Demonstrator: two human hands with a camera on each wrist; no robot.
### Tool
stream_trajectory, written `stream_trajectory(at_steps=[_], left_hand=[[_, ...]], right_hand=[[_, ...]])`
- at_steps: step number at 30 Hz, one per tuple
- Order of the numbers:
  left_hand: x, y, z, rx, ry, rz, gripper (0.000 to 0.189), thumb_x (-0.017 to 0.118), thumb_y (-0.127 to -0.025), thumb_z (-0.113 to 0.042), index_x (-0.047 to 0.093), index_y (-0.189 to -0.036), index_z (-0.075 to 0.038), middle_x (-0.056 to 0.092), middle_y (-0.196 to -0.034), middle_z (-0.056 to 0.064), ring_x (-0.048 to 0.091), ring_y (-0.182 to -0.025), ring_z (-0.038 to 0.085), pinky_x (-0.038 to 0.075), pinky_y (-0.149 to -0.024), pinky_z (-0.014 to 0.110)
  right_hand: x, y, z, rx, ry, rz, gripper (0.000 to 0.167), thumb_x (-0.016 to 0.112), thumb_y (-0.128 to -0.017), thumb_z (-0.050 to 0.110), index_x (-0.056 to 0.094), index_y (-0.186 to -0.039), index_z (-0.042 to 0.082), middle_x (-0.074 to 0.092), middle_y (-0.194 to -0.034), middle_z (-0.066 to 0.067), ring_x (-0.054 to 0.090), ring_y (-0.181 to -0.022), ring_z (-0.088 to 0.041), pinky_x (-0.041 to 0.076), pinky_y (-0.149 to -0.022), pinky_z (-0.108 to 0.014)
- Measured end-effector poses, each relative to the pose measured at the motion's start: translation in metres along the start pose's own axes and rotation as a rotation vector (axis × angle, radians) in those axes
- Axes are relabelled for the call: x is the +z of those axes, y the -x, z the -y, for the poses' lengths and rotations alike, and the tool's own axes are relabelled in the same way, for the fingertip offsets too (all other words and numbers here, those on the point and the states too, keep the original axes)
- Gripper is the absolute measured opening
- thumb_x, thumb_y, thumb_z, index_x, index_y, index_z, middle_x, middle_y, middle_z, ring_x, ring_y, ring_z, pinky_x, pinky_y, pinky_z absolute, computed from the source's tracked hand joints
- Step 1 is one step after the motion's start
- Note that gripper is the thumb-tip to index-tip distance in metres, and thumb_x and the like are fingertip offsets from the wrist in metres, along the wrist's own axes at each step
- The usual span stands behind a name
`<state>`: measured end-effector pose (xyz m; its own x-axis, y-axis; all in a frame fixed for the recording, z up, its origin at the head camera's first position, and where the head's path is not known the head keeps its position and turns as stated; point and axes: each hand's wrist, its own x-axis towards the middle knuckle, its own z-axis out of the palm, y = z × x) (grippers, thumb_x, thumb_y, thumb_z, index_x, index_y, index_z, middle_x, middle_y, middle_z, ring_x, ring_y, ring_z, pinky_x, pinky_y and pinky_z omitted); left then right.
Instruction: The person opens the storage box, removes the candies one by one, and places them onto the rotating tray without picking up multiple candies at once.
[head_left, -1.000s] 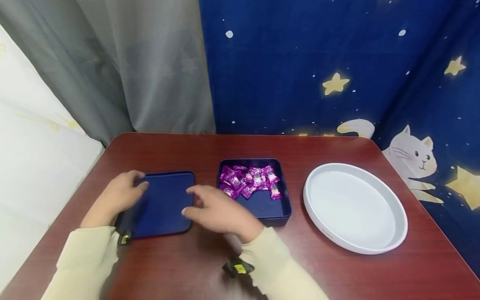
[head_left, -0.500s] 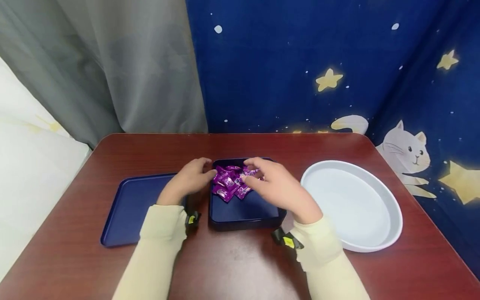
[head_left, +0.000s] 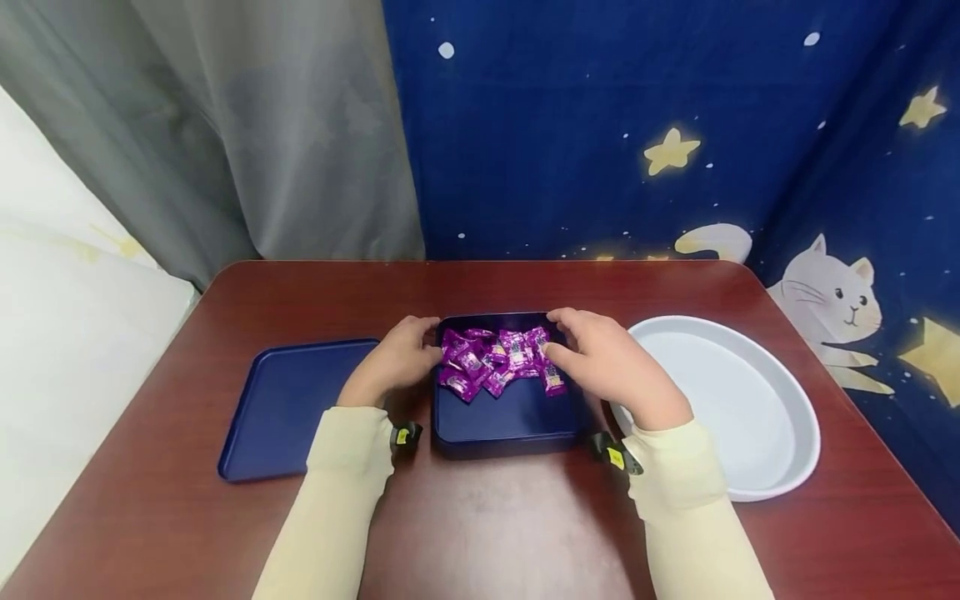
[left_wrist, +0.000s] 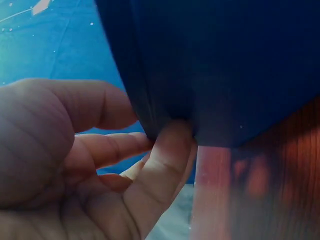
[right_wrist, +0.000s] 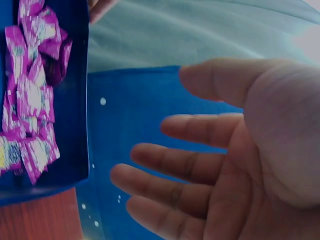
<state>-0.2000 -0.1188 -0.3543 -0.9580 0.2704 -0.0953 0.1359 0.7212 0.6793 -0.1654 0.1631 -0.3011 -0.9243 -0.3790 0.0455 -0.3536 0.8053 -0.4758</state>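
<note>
A dark blue box (head_left: 510,421), low-walled with rounded corners, stands on the table and contains several purple-wrapped candies (head_left: 487,360). At the box's left side is my left hand (head_left: 393,358); in the left wrist view its fingertips (left_wrist: 172,140) touch the outer wall. My right hand (head_left: 611,362) is by the right side, its thumb and fingers spread. The right wrist view has these fingers (right_wrist: 170,185) loosely extended, with nothing held and a gap between them and the box wall. The right hand hides part of the right rim in the head view.
Left of the box lies a flat dark blue lid (head_left: 292,412), partly behind the left arm. A round white tray (head_left: 720,400) stands to the right, partly behind the right arm. Past the red-brown table (head_left: 480,287) hang grey and star-patterned blue curtains (head_left: 540,125).
Both hands have moved right from the lid to the box. Over the last half second they have spread to its two sides. The candies look unmoved in the box.
</note>
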Motion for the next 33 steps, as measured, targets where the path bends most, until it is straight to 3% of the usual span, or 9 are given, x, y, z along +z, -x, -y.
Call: stream_trajectory(at_steps=[7, 15, 18, 21, 23, 27, 29, 33], left_hand=[[-0.003, -0.001, -0.002, -0.001, 0.006, 0.026, 0.053, 0.059, -0.093, -0.008, 0.044, -0.143, 0.007, 0.052, -0.127, 0.023, 0.054, -0.116, 0.034, 0.045, -0.101, 0.048], [0.004, 0.009, -0.013, -0.011, -0.002, 0.073, 0.05, 0.063, -0.093, -0.01, 0.048, -0.139, 0.003, 0.055, -0.113, 0.014, 0.054, -0.103, 0.027, 0.048, -0.096, 0.044], [0.003, 0.011, -0.014, -0.025, 0.014, 0.092, 0.043, 0.061, -0.094, -0.011, 0.051, -0.134, 0.003, 0.057, -0.106, 0.013, 0.063, -0.086, 0.025, 0.053, -0.086, 0.04], [0.003, 0.011, -0.014, -0.028, -0.006, 0.064, 0.032, 0.059, -0.097, -0.013, 0.056, -0.125, 0.002, 0.059, -0.099, 0.012, 0.062, -0.076, 0.022, 0.054, -0.077, 0.037], [0.004, 0.01, -0.014, -0.028, -0.027, 0.036, 0.028, 0.058, -0.098, -0.014, 0.058, -0.122, 0.0, 0.062, -0.102, 0.013, 0.063, -0.083, 0.025, 0.054, -0.081, 0.039], [0.008, 0.01, -0.014, -0.004, -0.035, 0.016, 0.036, 0.056, -0.098, -0.011, 0.057, -0.133, -0.003, 0.061, -0.124, 0.017, 0.058, -0.11, 0.03, 0.049, -0.097, 0.047], [0.01, 0.01, -0.015, 0.029, -0.041, 0.013, 0.04, 0.054, -0.097, -0.007, 0.055, -0.138, -0.004, 0.059, -0.13, 0.018, 0.057, -0.113, 0.031, 0.047, -0.099, 0.049], [0.013, 0.011, -0.017, 0.074, -0.074, -0.011, 0.038, 0.053, -0.097, -0.004, 0.06, -0.134, -0.003, 0.06, -0.129, 0.018, 0.058, -0.104, 0.031, 0.05, -0.096, 0.048]], right_hand=[[0.0, -0.003, 0.002, -0.022, 0.029, 0.017, 0.05, 0.062, -0.095, 0.026, 0.054, -0.138, 0.001, 0.06, -0.132, -0.018, 0.06, -0.113, -0.032, 0.045, -0.102, -0.051], [0.009, -0.004, 0.007, -0.051, 0.047, 0.038, 0.052, 0.063, -0.095, 0.027, 0.054, -0.139, 0.001, 0.056, -0.138, -0.017, 0.052, -0.128, -0.034, 0.039, -0.107, -0.051], [0.016, -0.007, 0.011, -0.075, 0.067, 0.048, 0.048, 0.064, -0.095, 0.029, 0.057, -0.135, 0.003, 0.06, -0.132, -0.015, 0.056, -0.122, -0.031, 0.042, -0.105, -0.047], [0.023, -0.008, 0.014, -0.085, 0.084, 0.047, 0.041, 0.066, -0.093, 0.028, 0.062, -0.126, 0.003, 0.063, -0.121, -0.013, 0.061, -0.109, -0.028, 0.048, -0.099, -0.044], [0.026, -0.009, 0.016, -0.083, 0.097, 0.044, 0.037, 0.067, -0.092, 0.027, 0.064, -0.12, 0.002, 0.062, -0.113, -0.013, 0.061, -0.1, -0.026, 0.05, -0.094, -0.043], [0.036, -0.013, 0.017, -0.063, 0.149, 0.057, 0.035, 0.071, -0.091, 0.028, 0.065, -0.115, 0.004, 0.061, -0.104, -0.009, 0.06, -0.091, -0.023, 0.052, -0.088, -0.04], [0.042, -0.015, 0.018, -0.048, 0.183, 0.071, 0.034, 0.071, -0.091, 0.03, 0.066, -0.114, 0.005, 0.06, -0.1, -0.007, 0.06, -0.086, -0.021, 0.053, -0.083, -0.039], [0.052, -0.017, 0.018, -0.033, 0.262, 0.076, 0.029, 0.071, -0.091, 0.031, 0.065, -0.107, 0.007, 0.057, -0.09, -0.004, 0.057, -0.078, -0.02, 0.051, -0.072, -0.038]])
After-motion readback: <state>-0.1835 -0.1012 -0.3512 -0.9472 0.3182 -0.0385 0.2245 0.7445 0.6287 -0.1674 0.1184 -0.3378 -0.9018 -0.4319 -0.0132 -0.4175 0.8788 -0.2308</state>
